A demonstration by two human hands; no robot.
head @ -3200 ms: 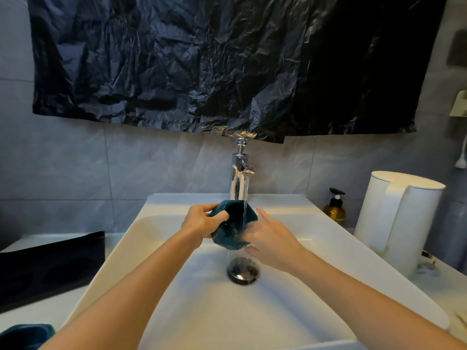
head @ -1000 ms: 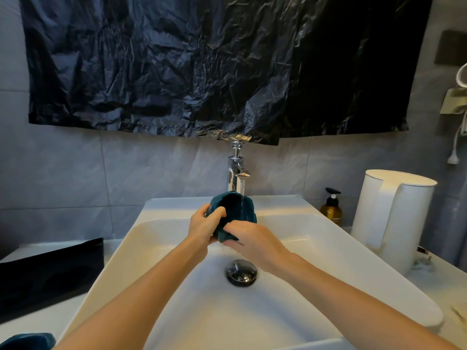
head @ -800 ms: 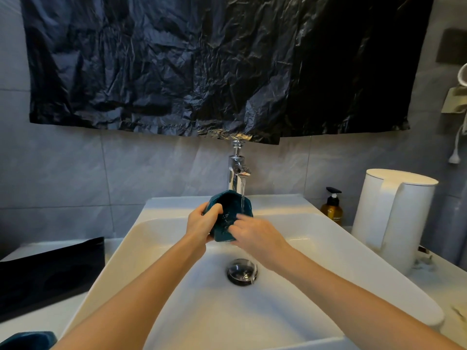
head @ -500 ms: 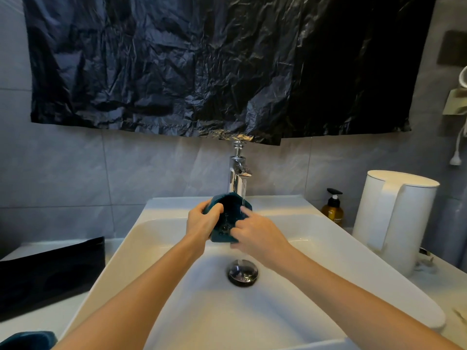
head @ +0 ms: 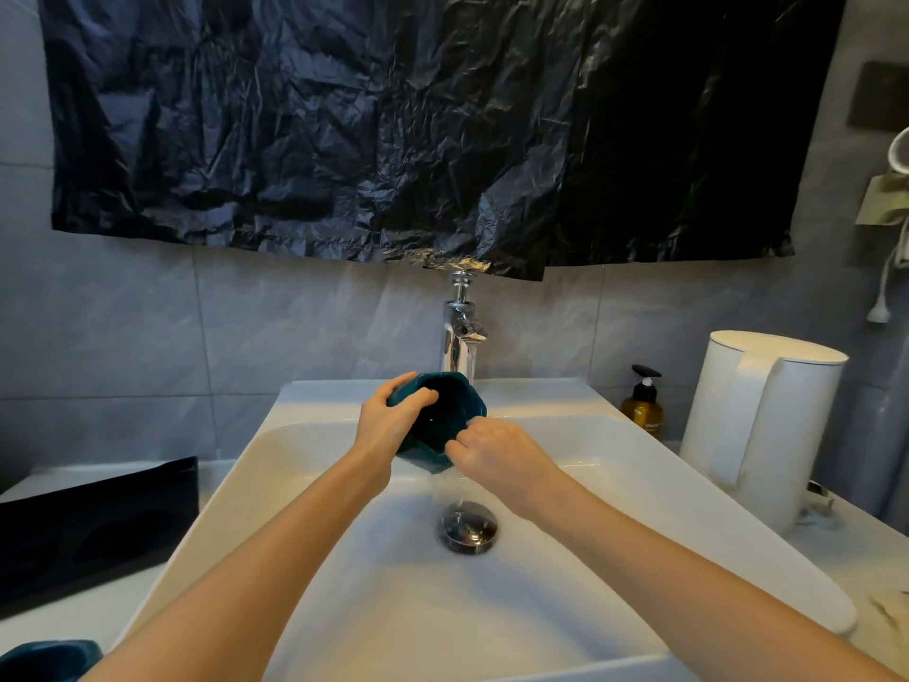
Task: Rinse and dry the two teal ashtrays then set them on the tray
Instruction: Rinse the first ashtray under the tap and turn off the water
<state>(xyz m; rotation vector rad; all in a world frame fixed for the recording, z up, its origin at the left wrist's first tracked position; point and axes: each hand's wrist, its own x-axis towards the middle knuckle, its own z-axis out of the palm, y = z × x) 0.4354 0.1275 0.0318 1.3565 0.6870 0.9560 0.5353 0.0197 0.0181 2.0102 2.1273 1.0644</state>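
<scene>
Hands tilt a glossy teal faceted ashtray (head: 445,419) under the running chrome tap (head: 460,337), left hand (head: 388,425) gripping its far rim, right hand (head: 497,457) pinching its near edge, so water drains into the white sink (head: 615,484).

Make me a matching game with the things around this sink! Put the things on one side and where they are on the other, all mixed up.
Things:
1. teal ashtray
2. black tray
3. white kettle
4. soap bottle

Places:
A. left of the sink
B. far right on the counter
C. in both hands under the faucet
D. between sink and kettle

Pairs: 1-C, 2-A, 3-B, 4-D
</scene>
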